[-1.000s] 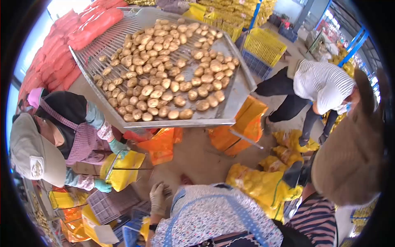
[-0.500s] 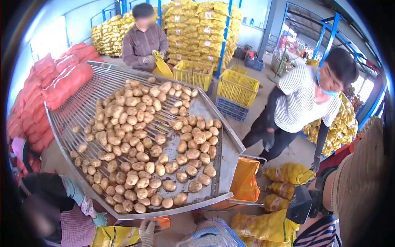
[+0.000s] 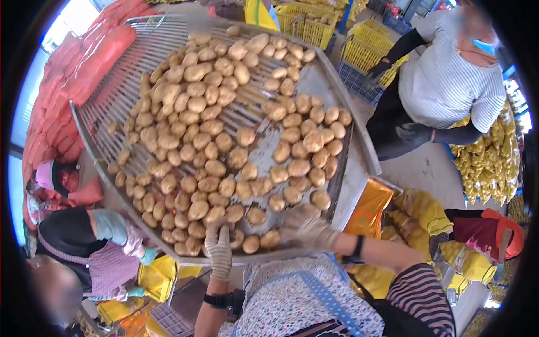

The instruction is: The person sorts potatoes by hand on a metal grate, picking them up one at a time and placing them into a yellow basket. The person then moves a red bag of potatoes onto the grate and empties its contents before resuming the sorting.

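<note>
Many potatoes (image 3: 196, 121) lie heaped on a slatted metal sorting table (image 3: 364, 135). My left hand (image 3: 219, 247), in a pale striped glove, is at the table's near edge with its fingers over the closest potatoes; whether it grips one is hard to tell. Over the near right part of the table, my right hand (image 3: 309, 227) is in a dirty glove and smeared by motion, close to potatoes at the edge. Dark bands circle both wrists.
A person (image 3: 449, 78) in a striped shirt stands at the right. Another person (image 3: 95, 253) is at the lower left near a yellow bag (image 3: 157, 278). Red sacks (image 3: 62, 106) are piled at left, yellow crates (image 3: 368, 50) behind, an orange sheet (image 3: 368, 210) at right.
The view has shifted closer over the table. Both my hands are now at its near edge; my right arm has come in from the right. The person in stripes has turned and moved an arm toward the crates.
</note>
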A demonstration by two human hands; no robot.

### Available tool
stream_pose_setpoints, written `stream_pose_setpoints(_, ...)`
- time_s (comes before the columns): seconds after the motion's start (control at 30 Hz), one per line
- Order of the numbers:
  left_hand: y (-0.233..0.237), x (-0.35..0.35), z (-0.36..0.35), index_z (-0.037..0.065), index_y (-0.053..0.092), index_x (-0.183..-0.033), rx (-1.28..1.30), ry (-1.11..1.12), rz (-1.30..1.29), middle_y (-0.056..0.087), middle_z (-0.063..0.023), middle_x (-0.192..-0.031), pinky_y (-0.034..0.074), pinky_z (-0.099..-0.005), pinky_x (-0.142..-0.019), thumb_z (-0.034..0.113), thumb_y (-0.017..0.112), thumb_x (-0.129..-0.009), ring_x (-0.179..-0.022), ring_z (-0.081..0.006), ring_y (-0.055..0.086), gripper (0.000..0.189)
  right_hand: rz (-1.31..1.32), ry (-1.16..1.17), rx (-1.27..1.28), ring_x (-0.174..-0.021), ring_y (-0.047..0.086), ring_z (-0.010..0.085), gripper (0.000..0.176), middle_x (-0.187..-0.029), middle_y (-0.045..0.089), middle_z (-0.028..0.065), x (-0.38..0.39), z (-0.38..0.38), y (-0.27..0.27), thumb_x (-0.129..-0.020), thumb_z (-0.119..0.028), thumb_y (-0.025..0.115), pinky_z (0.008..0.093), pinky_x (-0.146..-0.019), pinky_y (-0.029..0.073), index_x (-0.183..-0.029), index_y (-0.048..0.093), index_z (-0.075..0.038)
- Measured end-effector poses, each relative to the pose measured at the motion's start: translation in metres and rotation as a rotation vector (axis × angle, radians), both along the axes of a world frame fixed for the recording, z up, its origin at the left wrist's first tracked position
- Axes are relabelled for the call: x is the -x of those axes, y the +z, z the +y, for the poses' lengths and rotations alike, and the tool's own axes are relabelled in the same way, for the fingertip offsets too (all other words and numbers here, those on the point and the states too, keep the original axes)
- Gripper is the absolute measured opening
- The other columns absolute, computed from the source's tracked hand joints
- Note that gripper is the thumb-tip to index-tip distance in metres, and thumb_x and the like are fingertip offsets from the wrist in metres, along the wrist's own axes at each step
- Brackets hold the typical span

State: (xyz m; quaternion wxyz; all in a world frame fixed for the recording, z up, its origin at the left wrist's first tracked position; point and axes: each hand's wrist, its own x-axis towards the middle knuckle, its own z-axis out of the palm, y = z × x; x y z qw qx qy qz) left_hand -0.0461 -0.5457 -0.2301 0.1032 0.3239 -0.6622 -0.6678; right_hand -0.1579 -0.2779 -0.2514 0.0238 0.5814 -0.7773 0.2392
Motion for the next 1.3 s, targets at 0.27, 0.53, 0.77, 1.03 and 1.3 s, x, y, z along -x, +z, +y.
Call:
stream_pose_setpoints(0.27,0.011,0.052,0.058,0.01,0.056,-0.131,-0.641,-0.236,-0.069,0.064,-0.0064,-0.119,0.056,-0.0353,-0.085,0.033,0.06,-0.099,-0.102,-0.0196,0.064,0.04,-0.718,-0.438,0.006,-0.096,0.063,0.0351,0.025,-0.106,0.062,0.0148,0.021,-0.045,0.0,-0.087,-0.017,0.067,0.0429,-0.083,0.053,-0.11,0.065,-0.007)
stream_pose_setpoints(0.53,0.004,0.107,0.065,0.012,0.053,-0.135,-1.079,-0.19,-0.025,0.065,-0.0098,-0.114,0.055,-0.0497,-0.084,0.052,0.058,-0.092,-0.104,-0.0256,0.063,0.06,-0.184,-0.851,-0.064,-0.125,0.049,0.0414,0.036,-0.134,0.055,0.016,0.164,-0.022,0.02,-0.082,-0.038,0.07,0.0537,-0.103,0.04,-0.113,0.069,-0.02)
stream_pose_setpoints(0.77,-0.018,0.095,0.049,0.006,0.066,-0.091,-1.383,-0.034,-0.093,0.065,-0.0138,-0.091,0.05,-0.0418,-0.081,0.04,0.057,-0.096,-0.09,-0.0301,0.059,0.035,-1.381,-0.614,0.51,-0.11,0.064,0.0244,0.042,-0.115,0.066,0.0105,0.181,0.01,-0.045,-0.089,-0.039,0.067,0.0378,-0.09,0.052,-0.121,0.063,-0.011)
stream_pose_setpoints(1.03,-0.029,0.078,0.039,0.005,0.064,-0.11,-1.178,0.078,-0.093,0.068,-0.0138,-0.101,0.055,-0.0436,-0.085,0.027,0.059,-0.099,-0.091,-0.0291,0.065,0.026,-0.593,-0.448,0.109,-0.075,0.067,0.0339,0.032,-0.083,0.069,0.0159,0.121,-0.01,-0.023,-0.098,-0.034,0.055,0.0411,-0.072,0.054,-0.092,0.068,-0.006)
stream_pose_setpoints(1.3,-0.024,0.018,0.006,0.01,0.046,-0.14,-1.019,0.165,0.042,0.062,-0.0163,-0.12,0.059,-0.0524,-0.081,0.02,0.059,-0.097,-0.092,-0.0315,0.067,0.046,0.114,-0.241,0.076,-0.108,0.063,0.0409,0.04,-0.128,0.059,0.022,0.198,-0.147,-0.02,-0.086,-0.012,0.064,0.0482,-0.084,0.052,-0.126,0.063,-0.015)
